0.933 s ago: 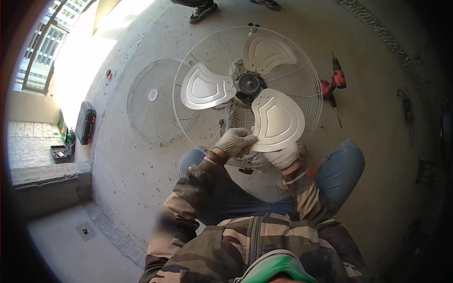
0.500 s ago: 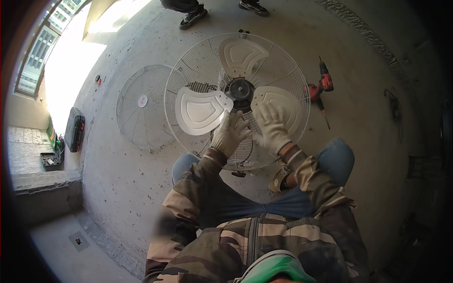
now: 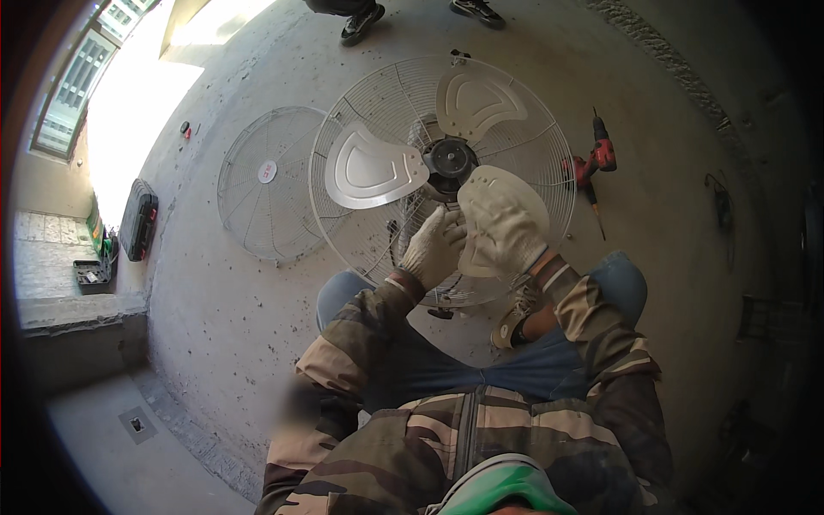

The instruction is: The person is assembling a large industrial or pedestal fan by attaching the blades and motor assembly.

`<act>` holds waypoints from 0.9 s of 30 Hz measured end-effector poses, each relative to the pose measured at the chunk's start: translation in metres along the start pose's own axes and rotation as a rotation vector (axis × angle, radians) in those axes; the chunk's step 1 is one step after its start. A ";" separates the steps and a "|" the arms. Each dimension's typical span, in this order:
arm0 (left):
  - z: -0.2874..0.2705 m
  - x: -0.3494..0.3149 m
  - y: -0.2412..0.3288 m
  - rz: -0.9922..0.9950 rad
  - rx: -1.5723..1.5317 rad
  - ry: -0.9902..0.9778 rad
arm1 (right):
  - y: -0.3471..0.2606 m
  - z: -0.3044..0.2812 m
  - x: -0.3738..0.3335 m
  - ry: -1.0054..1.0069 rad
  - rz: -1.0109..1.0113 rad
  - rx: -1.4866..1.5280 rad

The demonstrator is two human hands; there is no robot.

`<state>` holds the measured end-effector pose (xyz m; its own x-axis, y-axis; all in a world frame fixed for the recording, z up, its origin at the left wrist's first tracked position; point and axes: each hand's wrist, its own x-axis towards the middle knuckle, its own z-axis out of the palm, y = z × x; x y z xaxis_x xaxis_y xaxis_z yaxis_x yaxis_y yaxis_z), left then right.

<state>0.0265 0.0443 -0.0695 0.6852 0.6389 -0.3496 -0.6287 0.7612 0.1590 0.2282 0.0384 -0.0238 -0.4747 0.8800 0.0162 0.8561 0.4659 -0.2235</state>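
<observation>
Lying at frame centre: round wire fan guard (image 3: 549,137) with three grey metal blades (image 3: 371,167). Gloved right hand (image 3: 506,227) spread flat over lower blade; gloved left hand (image 3: 433,249) half-curled beside it, grasp indiscernible. Detached grille (image 3: 257,184) left; red drill (image 3: 592,159) right.

White knit gloves, camouflage jacket sleeves, blue trousers, green helmet brim

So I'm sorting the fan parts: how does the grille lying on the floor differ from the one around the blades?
The loose grille lies flat on the concrete floor, untouched, with a small round cap at its centre. The rear grille carries the hub and three blades, and looks larger; the gloved left hand and right hand are at it. Both are round wire guards.
</observation>
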 end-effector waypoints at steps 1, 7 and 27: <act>0.004 -0.002 0.001 -0.075 -0.029 -0.159 | 0.007 -0.002 0.004 0.239 0.149 -0.074; 0.005 -0.037 0.027 0.347 -0.014 0.426 | 0.052 -0.015 0.006 -0.215 -0.110 -0.134; 0.002 -0.091 0.048 0.391 -0.028 0.391 | -0.075 -0.041 0.057 -0.444 -0.362 0.152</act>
<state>-0.0653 0.0228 -0.0280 0.2145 0.7805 -0.5872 -0.8223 0.4687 0.3227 0.1454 0.0572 0.0339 -0.7993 0.5295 -0.2842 0.6003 0.6823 -0.4173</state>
